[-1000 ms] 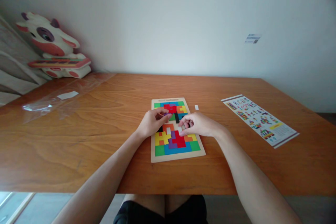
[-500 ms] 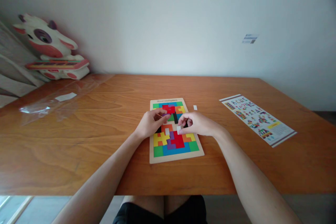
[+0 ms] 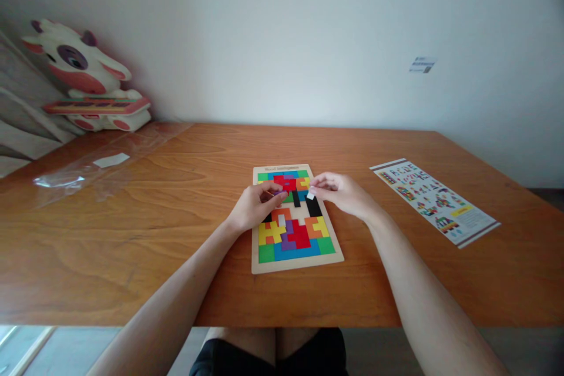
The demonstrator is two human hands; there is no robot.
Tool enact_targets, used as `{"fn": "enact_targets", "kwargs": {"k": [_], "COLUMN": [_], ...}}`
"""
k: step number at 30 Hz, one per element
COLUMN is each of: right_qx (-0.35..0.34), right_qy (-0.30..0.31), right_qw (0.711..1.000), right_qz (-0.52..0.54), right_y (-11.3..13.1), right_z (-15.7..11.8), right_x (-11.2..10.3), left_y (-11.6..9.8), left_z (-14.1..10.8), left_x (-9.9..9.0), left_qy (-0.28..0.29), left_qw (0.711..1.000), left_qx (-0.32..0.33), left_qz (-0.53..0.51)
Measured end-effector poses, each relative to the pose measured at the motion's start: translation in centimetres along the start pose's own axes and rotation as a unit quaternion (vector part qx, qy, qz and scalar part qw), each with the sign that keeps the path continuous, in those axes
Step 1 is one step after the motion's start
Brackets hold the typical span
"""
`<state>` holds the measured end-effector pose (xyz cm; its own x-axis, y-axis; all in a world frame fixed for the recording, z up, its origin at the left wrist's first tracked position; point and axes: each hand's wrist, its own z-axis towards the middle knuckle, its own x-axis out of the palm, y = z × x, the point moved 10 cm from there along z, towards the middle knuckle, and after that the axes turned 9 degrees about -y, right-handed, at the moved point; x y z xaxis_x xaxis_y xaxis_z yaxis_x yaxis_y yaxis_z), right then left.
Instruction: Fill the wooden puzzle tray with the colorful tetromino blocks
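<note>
A wooden puzzle board [image 3: 297,265] with coloured block pieces lies on the table. My right hand [image 3: 337,192] pinches a small white piece [image 3: 311,194] over the board's upper right edge. Over the board's left side is my left hand [image 3: 258,204], its thumb and fingers curved towards each other near a purple piece; whether it holds anything is too small to tell. Black pieces [image 3: 314,207] lie below my right fingertips. Bare pale board shows around the middle. A red piece [image 3: 299,235] and a yellow piece [image 3: 277,232] lie in the lower half.
A printed pattern sheet [image 3: 434,202] lies on the right of the table [image 3: 176,258]. Clear plastic wrapping [image 3: 83,179] is at the left, in front of a cow-shaped toy keyboard [image 3: 99,107]. A wall stands behind the table.
My right hand has moved up and away from the board's middle with the white piece. The small white piece seen right of the board is now out of sight. My left hand is nearly still.
</note>
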<state>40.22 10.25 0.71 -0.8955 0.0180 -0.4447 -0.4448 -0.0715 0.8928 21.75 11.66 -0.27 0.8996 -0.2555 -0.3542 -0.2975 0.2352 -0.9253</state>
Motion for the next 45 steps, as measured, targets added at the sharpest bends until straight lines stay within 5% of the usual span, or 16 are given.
{"fn": "enact_targets", "kwargs": {"k": [5, 15, 24, 29, 34, 45], "right_qx": [0.045, 0.055, 0.053, -0.04, -0.057, 0.071], "right_qy": [-0.137, -0.122, -0.227, -0.108, 0.03, 0.069], "right_qw": [0.974, 0.96, 0.935, 0.991, 0.998, 0.992], "right_qz": [-0.177, -0.246, -0.267, -0.073, 0.011, 0.078], "right_y": [-2.8, -3.1, -3.0, 0.5, 2.2, -1.0], "right_z": [0.7, 0.3, 0.3, 0.4, -0.6, -0.5], "right_x": [-4.2, -4.1, -7.0, -2.2, 2.7, 1.6], "left_y": [-1.0, -1.0, -0.8, -1.1, -1.6, -1.3], "left_z": [-0.3, -0.3, -0.1, -0.2, -0.3, -0.5], "left_x": [0.0, 0.1, -0.1, -0.1, -0.1, 0.4], "left_qy": [0.001, 0.002, -0.015, -0.015, -0.006, 0.014], "left_qw": [0.998, 0.997, 0.998, 0.997, 0.995, 0.994], "left_qx": [0.037, 0.044, 0.04, 0.046, 0.063, 0.053], "left_qz": [0.054, 0.066, 0.05, 0.064, 0.076, 0.094]}}
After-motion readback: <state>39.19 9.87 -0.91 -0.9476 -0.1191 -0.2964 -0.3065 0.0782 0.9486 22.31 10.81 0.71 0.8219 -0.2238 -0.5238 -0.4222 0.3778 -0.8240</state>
